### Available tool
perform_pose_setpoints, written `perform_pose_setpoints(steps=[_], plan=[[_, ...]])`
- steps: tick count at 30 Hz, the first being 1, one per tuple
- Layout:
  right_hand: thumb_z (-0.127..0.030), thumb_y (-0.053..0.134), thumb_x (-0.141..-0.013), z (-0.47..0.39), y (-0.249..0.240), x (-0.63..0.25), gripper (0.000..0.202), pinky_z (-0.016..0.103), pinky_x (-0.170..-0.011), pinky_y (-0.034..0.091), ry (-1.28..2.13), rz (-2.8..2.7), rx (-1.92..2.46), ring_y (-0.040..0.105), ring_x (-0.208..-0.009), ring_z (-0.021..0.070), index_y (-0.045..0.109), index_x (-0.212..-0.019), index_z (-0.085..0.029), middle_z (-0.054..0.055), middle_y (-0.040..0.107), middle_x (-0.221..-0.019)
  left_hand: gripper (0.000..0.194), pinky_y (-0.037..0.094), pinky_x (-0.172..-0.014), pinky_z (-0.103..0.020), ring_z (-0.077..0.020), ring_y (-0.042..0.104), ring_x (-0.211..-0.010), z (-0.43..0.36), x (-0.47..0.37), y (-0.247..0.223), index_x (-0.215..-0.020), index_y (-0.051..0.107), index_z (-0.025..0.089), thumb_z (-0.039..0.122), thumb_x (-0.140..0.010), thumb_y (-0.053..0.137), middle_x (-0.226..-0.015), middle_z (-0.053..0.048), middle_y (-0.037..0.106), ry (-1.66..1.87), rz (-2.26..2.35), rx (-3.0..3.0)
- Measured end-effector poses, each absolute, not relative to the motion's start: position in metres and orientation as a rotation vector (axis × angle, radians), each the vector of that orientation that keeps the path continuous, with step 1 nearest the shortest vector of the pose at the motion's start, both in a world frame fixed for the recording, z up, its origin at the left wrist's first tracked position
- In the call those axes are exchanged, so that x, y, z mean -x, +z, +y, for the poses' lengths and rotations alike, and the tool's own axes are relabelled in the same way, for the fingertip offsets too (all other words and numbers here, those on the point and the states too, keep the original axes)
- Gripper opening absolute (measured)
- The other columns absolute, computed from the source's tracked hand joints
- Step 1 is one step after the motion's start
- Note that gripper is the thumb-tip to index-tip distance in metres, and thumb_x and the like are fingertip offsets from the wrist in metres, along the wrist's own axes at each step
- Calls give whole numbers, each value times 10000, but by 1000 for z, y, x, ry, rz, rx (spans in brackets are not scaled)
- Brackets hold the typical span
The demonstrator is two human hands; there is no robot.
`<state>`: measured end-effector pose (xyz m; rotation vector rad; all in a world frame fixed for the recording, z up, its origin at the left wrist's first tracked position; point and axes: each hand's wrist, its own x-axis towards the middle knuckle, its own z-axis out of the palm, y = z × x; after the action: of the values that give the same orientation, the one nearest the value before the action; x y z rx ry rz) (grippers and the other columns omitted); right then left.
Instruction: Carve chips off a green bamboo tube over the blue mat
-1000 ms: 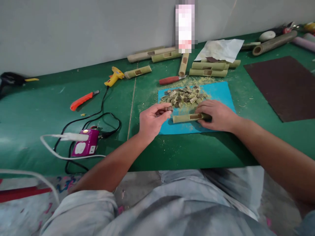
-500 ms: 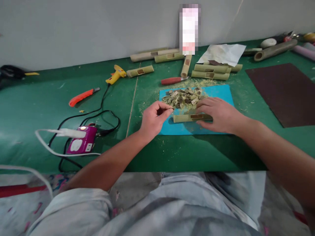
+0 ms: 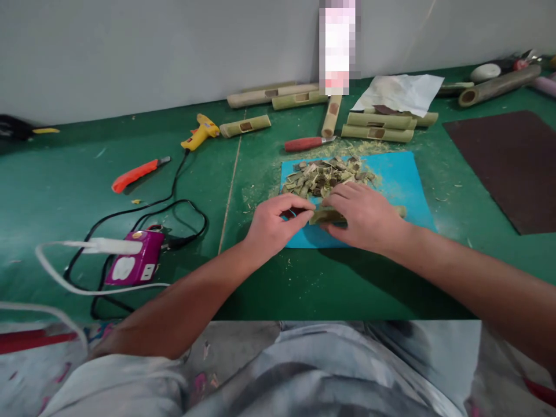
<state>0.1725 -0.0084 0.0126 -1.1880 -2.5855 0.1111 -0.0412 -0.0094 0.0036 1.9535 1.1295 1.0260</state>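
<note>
A short bamboo tube (image 3: 324, 216) lies crosswise on a blue sheet (image 3: 412, 185). My right hand (image 3: 369, 215) is over it, fingers on the far side and thumb on the near side, hiding most of its middle. Close to the tube's left end, my left hand (image 3: 275, 225) has thumb and forefinger pinched together. Whatever sits between those fingertips is too small to make out now. Just beyond both hands is a heap of leaf-like chips and shavings (image 3: 324, 176). A red-handled knife (image 3: 304, 143) lies behind the heap.
More bamboo tubes (image 3: 377, 133) with cut windows lie at the back, some under white paper (image 3: 399, 95). Leftward are a yellow glue gun (image 3: 200, 133), an orange cutter (image 3: 135, 176) and a purple power adapter (image 3: 138, 258) with cords. A dark brown sheet (image 3: 508, 165) lies right.
My right hand has slid left along the bamboo tube, covering its window. My left fingertips, earlier pinching a tiny dark piece, are now lower and beside the tube's left end.
</note>
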Motion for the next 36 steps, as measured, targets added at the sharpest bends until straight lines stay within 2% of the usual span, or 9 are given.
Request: perform_pose_setpoints(steps=[8,13,18,22,26,31,36], plan=[[-296,587,-854,-10,-5,-180,152,343,-714,390,258,-2546,1042,565,-848,218,623,-941,-177,79,641,-891,155,541,-653,-190,-112,678,-725,-12,48,1,-975,726,203,203,-820,721,-860,-8,751,1017,1180,-1939],[-261,588,-842,-13,-5,-181,138,360,-736,410,266,-2536,943,581,-857,226,629,-944,-179,91,668,-919,99,537,-639,-200,-99,637,-676,-16,47,3,-914,733,190,178,-817,716,-855,-26,736,952,1061,-2039],[-275,593,-846,-13,-7,-181,143,352,-731,422,291,-2500,934,591,-857,219,627,-966,-205,75,671,-925,107,538,-622,-192,-95,638,-684,-13,49,3,-937,732,185,171,-841,687,-893,-40,727,931,1022,-2062],[-269,577,-863,-13,-5,-181,137,355,-733,434,337,-2478,927,594,-852,219,627,-969,-200,79,674,-921,122,554,-670,-213,-107,657,-729,-12,52,3,-977,729,182,197,-867,680,-954,-63,725,938,981,-2172],[-273,589,-863,-12,-3,-181,140,351,-724,430,362,-2500,945,602,-862,222,628,-966,-188,81,679,-931,99,549,-692,-208,-97,648,-708,-14,52,4,-961,711,170,184,-876,661,-904,-54,712,900,963,-2244],[-267,586,-852,-12,-3,-181,143,357,-733,428,372,-2511,957,595,-876,226,628,-966,-190,85,677,-948,245,548,-674,-203,-96,637,-685,-16,52,5,-1118,669,198,176,-876,639,-884,-36,704,883,1005,-2186],[-252,588,-848,-12,-3,-181,153,348,-738,426,390,-2510,953,591,-876,218,632,-976,-181,85,678,-954,107,537,-737,-214,-110,653,-775,-14,53,5,-989,688,196,176,-900,630,-939,-40,710,855,976,-2248]])
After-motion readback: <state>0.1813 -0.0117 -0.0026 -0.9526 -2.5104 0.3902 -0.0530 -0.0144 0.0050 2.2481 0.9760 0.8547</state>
